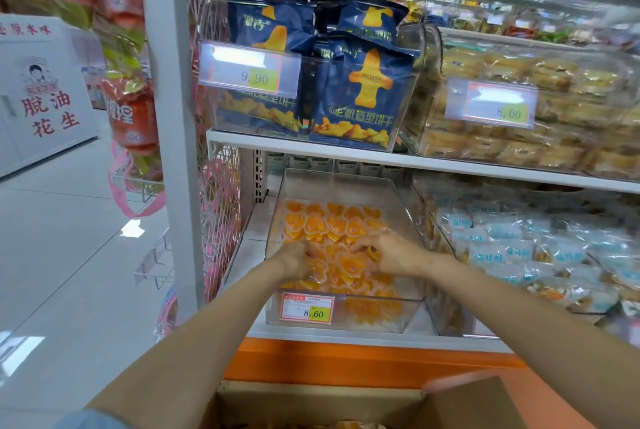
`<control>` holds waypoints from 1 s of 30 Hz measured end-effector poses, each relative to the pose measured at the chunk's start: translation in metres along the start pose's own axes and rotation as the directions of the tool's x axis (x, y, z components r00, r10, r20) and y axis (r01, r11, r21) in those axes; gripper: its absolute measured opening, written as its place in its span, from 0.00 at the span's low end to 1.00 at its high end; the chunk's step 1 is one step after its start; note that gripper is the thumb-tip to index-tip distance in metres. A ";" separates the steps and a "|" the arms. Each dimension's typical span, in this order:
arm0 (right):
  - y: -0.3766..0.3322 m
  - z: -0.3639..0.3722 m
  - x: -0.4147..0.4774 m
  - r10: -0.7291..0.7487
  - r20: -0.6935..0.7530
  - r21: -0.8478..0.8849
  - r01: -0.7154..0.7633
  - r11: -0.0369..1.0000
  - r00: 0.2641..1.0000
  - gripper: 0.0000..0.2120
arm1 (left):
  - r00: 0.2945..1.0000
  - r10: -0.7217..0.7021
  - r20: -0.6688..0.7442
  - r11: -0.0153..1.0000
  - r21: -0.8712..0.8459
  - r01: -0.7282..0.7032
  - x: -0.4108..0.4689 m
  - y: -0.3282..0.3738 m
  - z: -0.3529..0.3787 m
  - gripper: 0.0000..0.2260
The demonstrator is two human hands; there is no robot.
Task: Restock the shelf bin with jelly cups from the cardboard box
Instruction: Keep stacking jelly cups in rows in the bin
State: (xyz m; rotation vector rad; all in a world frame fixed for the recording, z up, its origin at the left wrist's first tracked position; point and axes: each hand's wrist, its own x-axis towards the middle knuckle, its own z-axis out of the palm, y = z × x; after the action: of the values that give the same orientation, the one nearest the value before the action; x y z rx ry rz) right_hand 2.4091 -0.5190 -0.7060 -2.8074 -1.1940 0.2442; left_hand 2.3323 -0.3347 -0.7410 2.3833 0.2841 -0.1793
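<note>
Far L: white cabinet [41,89] w/ red lettering, on pale floor tiles. Next, red snack bags [130,116] hung beside white shelf post [173,151].

Upper shelf, L end: clear tub of dark blue biscuit bags [349,96], 9.90 tag [249,71] on its front.

Below, on lower shelf: shelf bin [346,182] (clear plastic, open top), partly filled w/ orange jelly cups [332,224], heaped from middle to front; 8.60 tag [306,307] on front wall.

Left hand [294,260] down inside bin at L side of heap, fingers tucked in among cups; can't tell whether gripping any. Right hand [391,252] near it at R side of heap, palm down, fingers bent over cups; grip too blurred to call. Both forearms bare, reaching in over bin's front wall.

Bottom centre: cardboard box [311,401], flaps open, a little orange just visible inside at frame edge; behind it, orange shelf base [346,359].

R of bin: pale blue packets [519,248] in neighbouring tub. Upper R: tub of golden pastries [554,75] w/ 8.00 tag [491,104].
</note>
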 end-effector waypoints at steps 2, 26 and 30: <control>-0.003 0.009 0.004 0.012 0.051 -0.014 -0.012 1.000 0.999 0.29 | 1.000 -0.002 -0.007 0.999 0.035 0.003 0.001 0.000 -0.001 0.23; 0.011 0.005 0.037 0.254 -0.136 -0.155 -0.274 0.949 0.958 0.33 | 0.998 -0.007 -0.069 1.000 -0.019 0.005 -0.001 -0.002 0.007 0.39; 0.012 0.012 0.039 0.271 -0.131 -0.103 -0.285 0.953 0.954 0.38 | 0.997 0.016 -0.071 1.000 -0.018 -0.017 -0.001 -0.003 0.007 0.37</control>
State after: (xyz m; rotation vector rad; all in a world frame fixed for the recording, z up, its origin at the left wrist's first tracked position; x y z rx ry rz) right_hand 2.4421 -0.4986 -0.7242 -3.0436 -0.8119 0.0247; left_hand 2.3299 -0.3377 -0.7480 2.3758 0.2979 -0.0835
